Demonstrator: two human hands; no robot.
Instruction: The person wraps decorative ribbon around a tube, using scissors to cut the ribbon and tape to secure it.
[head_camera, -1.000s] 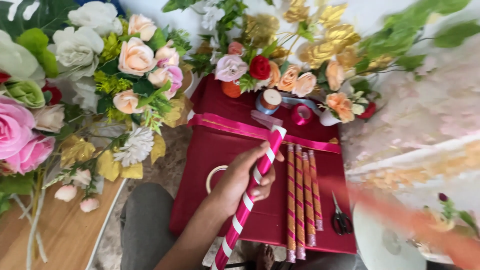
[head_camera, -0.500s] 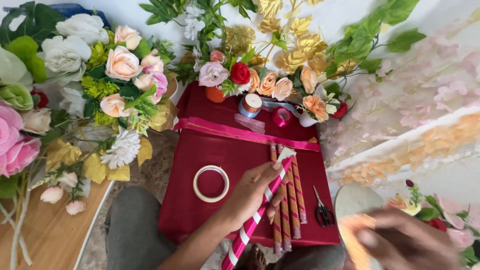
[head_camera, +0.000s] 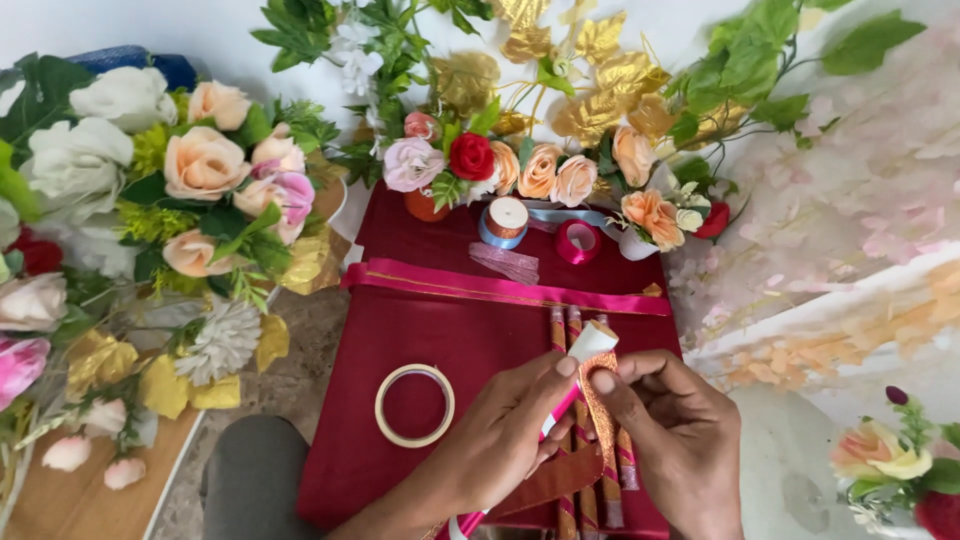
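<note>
Lower centre of frame: left hand grips the pink-and-white stick closed-fisted. Right hand pinches copper glitter ribbon against its white tip. Wrapping appears just begun; next calls for steady tension, winding downward.

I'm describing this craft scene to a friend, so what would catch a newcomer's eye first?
Front and centre, the left hand and right hand hold a pink-and-white wrapped stick together, with a strip of glittery orange ribbon hanging at its white tip, over a dark red cloth. Around the cloth crowd artificial flowers, peach roses at left and gold leaves at top.
</note>
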